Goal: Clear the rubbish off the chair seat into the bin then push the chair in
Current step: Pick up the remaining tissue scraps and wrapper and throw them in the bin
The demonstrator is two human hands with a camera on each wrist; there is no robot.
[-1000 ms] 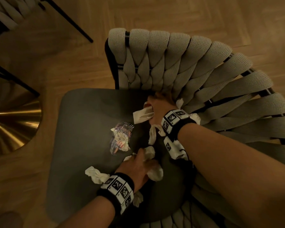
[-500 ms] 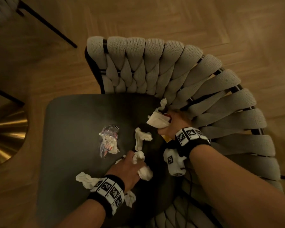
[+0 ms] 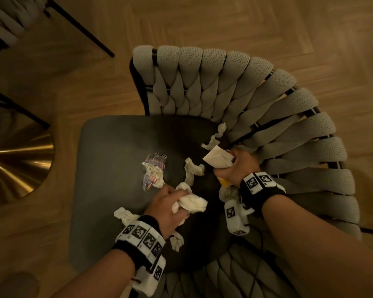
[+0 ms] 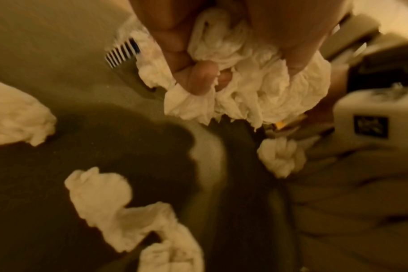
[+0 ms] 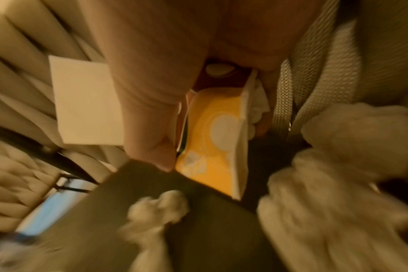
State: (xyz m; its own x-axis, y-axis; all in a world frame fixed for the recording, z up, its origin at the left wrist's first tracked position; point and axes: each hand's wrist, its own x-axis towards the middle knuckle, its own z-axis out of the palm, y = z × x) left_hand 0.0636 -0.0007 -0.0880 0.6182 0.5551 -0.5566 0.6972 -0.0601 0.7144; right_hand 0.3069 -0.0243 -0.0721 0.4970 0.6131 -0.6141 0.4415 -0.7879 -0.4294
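Observation:
The dark chair seat carries scattered rubbish. My left hand grips a wad of crumpled white tissue, which the left wrist view shows bunched between the curled fingers. My right hand, at the seat's back right against the woven backrest, holds a folded white paper together with a yellow packet. Loose on the seat lie a clear printed wrapper and several tissue scraps, one by the backrest and one beside my left wrist.
A brass table base stands on the wooden floor left of the seat. The thin black legs of another chair cross the top left. No bin shows in any view.
My right hand has drawn back from the backrest toward the right with the white paper in it. My left hand has gathered the tissue wad tighter. The camera view has shifted.

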